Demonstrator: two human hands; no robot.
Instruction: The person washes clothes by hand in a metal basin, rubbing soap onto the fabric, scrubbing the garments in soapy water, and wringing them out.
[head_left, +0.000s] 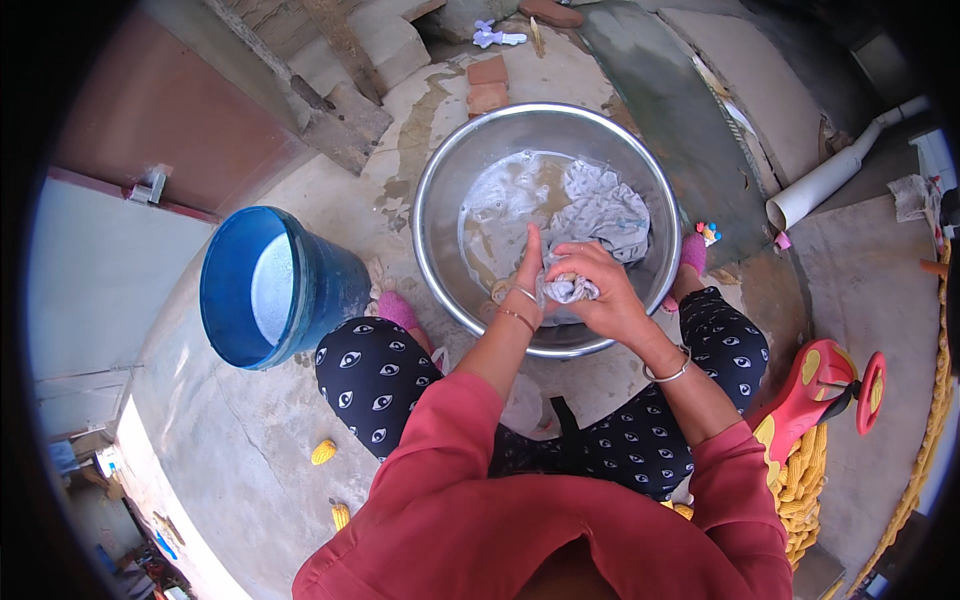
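Note:
A large round metal basin (440, 259) stands on the ground between my feet, with murky, sudsy water (510, 187) in it. Over its near part, my right hand (600, 289) is closed on a bunched part of a light grey patterned cloth (604, 214). The rest of the cloth lies wet in the basin's right side. My left hand (531, 266) is against the left side of the bunch, its thumb raised; its other fingers are mostly hidden, so its grip is unclear.
A blue plastic bucket (330, 277) holding pale liquid stands left of the basin. Bricks (487, 82) lie beyond it. To the right are a white pipe (817, 184), a red and yellow ride-on toy (806, 390) and piled corn cobs (802, 487). A loose cob (323, 452) lies at left.

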